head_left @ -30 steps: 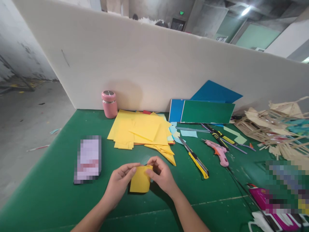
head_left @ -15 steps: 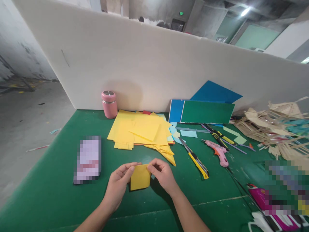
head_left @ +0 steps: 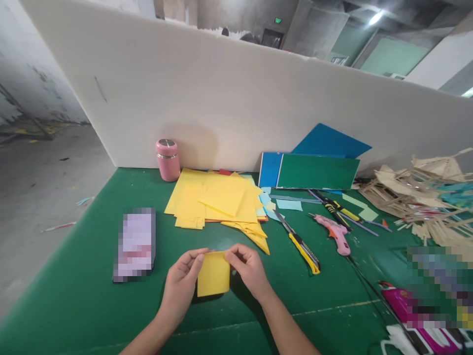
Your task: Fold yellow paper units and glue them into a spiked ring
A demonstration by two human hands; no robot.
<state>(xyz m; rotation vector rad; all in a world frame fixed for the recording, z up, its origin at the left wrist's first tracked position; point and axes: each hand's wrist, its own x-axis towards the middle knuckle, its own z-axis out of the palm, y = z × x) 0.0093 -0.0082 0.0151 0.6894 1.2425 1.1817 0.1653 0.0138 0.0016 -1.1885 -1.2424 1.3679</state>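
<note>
A small folded yellow paper (head_left: 213,274) lies on the green table (head_left: 84,291) in front of me. My left hand (head_left: 181,286) pinches its upper left corner between thumb and fingers. My right hand (head_left: 250,268) pinches the upper right corner, fingers curled. Just beyond my hands sits a loose stack of yellow paper sheets (head_left: 216,199), with pale blue scraps at its right side.
A pink lidded cup (head_left: 167,159) stands by the white partition (head_left: 229,98). A blurred flat object (head_left: 135,244) lies left. To the right are a yellow utility knife (head_left: 301,244), a pink glue gun (head_left: 334,232), blue and green cards (head_left: 316,170) and a pile of wooden sticks (head_left: 424,197).
The yellow paper has flattened from a curled state to a squarer shape. Both hands stayed at its top corners, shifting only slightly.
</note>
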